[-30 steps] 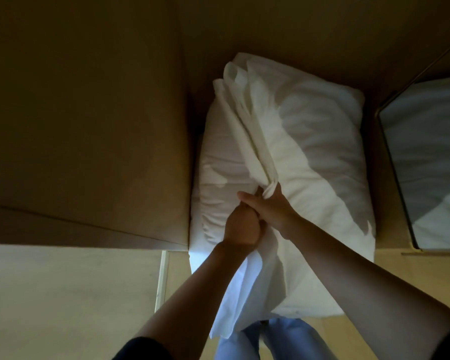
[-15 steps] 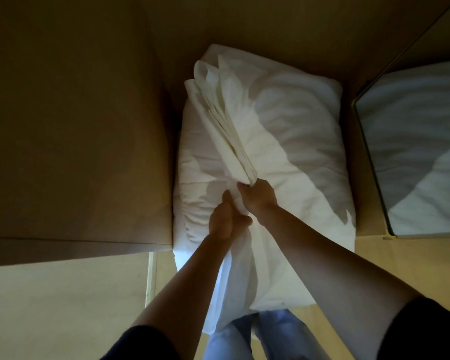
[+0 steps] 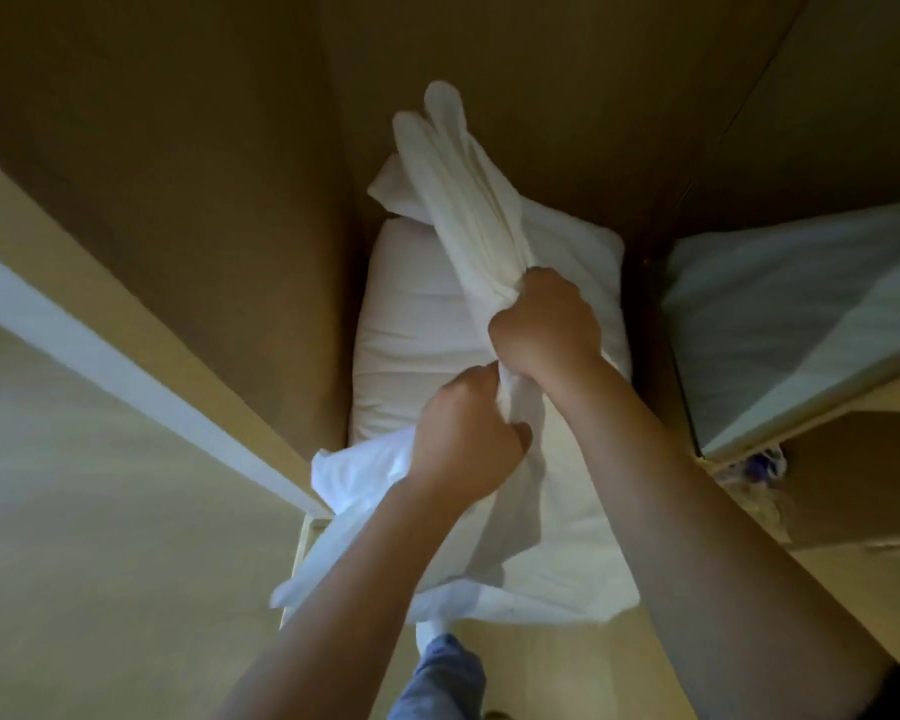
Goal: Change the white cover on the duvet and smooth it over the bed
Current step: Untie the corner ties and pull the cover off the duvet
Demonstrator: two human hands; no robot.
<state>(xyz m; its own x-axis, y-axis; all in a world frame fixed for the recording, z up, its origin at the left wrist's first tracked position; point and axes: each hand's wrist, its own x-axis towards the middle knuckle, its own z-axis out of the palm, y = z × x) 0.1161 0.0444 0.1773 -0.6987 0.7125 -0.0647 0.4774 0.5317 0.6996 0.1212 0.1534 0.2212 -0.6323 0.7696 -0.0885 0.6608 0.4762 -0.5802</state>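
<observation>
**White on white: pull the white cover [image 3: 468,210] up slowly**

The right hand [image 3: 544,330] is the higher one. The left hand [image 3: 463,433] is just below it, almost touching. On both hands the fingers [image 3: 554,285] are curled tight into a fist, and they squeeze the cloth inside.

The step looks like pulling the white cover up and clear of the duvet [image 3: 411,324]. That is the puffy bundle that sits in the wooden nook [image 3: 204,210]. To do it well, I think the hands should hold tight and pull slowly and straight. A fast tug could drag the whole duvet out of the nook. The nook is narrow, so the cloth could rub on the wood at the sides. It may help to grab lower down, one hand after the other, so the long part does not flop.

Above the right hand, the white cover goes up like a thick twisted rope. Its top end flops over near the back wall. Between the two fists there is only a short bit. Below the left hand it fans out loose, over the front edge of the duvet and down toward a blue trouser leg [image 3: 445,672]. The duvet lies under both hands. I cannot tell if the hands touch it.
</observation>
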